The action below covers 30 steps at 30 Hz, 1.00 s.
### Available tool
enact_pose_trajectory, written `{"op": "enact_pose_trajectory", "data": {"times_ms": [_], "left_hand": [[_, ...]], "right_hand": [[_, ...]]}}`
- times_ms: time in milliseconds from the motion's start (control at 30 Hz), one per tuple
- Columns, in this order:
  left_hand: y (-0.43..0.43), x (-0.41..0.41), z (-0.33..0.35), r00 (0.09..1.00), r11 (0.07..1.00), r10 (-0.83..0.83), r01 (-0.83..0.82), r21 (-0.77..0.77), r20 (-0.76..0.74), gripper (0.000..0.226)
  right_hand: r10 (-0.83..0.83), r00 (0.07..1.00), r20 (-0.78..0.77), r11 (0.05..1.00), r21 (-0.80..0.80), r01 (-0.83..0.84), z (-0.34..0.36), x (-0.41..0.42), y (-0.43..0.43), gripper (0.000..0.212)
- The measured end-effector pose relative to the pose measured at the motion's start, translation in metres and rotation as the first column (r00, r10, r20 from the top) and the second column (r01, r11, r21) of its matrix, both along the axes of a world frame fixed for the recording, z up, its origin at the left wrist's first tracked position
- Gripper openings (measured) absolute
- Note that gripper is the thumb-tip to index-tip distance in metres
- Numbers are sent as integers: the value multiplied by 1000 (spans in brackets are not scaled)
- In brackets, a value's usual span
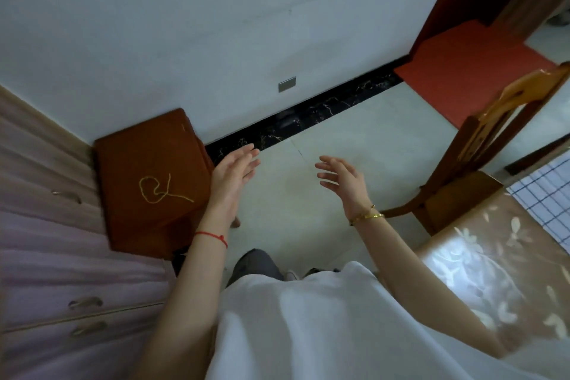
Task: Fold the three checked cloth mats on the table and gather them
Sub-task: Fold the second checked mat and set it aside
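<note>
Checked mat (544, 194): I caught just a patch of it at the far right edge, white cloth with a thin dark-blue grid.
Pose: it looked flat, lying spread on the surface.
Place: on the table (462, 256), cut off by the frame edge.
Count: I couldn't tell whether that was one mat or several.

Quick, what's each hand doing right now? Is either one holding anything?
Left hand: open, fingers straight, holding nothing.
Right hand: open, fingers spread, holding nothing.
</note>
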<state>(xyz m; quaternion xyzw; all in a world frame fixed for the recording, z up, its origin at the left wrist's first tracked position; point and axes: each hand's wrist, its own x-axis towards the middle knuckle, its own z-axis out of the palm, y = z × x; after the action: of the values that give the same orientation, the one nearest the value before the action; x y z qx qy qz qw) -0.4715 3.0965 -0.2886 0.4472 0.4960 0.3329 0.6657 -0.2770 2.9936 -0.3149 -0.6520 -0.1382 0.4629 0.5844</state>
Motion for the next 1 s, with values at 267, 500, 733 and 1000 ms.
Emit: {"op": "enact_pose_trajectory", "data": {"times_ms": [267,500,733,1000], "left_hand": [[118,82,-3,974,975,-220,220,2,54,28],[219,156,9,880,881,-472,471,32,50,27],[273,228,14,739,739,-674,673,34,15,28],[296,315,24,580,581,-814,813,43,38,28]], "right_hand": [[-224,974,24,974,28,223,-1,51,68,25],[-445,895,27,894,65,443,8,86,137,26],[-660,751,21,750,75,657,18,113,168,26],[-827,561,38,562,77,823,25,156,169,25]]}}
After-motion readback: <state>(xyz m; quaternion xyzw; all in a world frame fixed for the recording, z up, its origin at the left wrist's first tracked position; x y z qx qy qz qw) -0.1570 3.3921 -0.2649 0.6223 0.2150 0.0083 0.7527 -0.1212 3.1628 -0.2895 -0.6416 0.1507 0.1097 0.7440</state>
